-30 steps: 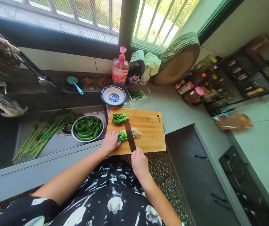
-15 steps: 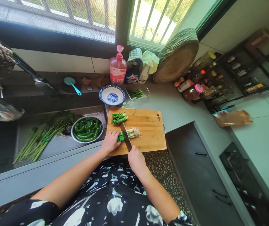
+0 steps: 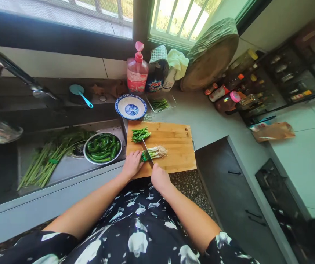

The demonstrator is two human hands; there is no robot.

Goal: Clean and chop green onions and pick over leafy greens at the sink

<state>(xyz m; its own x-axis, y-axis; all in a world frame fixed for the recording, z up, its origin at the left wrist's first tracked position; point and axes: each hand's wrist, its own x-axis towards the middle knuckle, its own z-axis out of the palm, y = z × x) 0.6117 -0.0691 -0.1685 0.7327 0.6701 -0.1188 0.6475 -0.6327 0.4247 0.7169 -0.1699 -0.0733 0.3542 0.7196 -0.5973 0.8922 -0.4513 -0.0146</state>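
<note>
- A small bunch of green scallions with pale stems and stringy whitish roots [image 3: 153, 153] lies crosswise near the front edge of a rectangular light bamboo cutting board [image 3: 174, 141]; the roots point to the person's right, the green part runs under the left hand.
- The left hand [image 3: 131, 165] is curled down over the green end of the bunch and pins it to the board.
- The right hand [image 3: 159, 178] is closed round the handle of a narrow dark-bladed kitchen knife [image 3: 147, 150], whose blade stands across the bunch, just beside the left fingertips.
- A loose heap of cut green scallion lengths [image 3: 140, 134] sits at the board's far left corner, apart from the bunch.
- A small dark stamp is at the board's far right corner; its writing is too small to read.
- The board rests on a grey table [image 3: 209, 123] next to a sunken grey sink [image 3: 64, 167].
- In the sink stand a round metal bowl of dark green peppers [image 3: 102, 147] and a spread of long green stalks [image 3: 46, 161].
- Behind the board are a blue-and-white patterned ceramic bowl [image 3: 131, 107] and a clear tray with more greens [image 3: 160, 104].
- By the window stand a pink pump bottle with a red-and-white label [image 3: 137, 71], illegible, and a dark bottle [image 3: 155, 77] with blurred red-and-white lettering.
</note>
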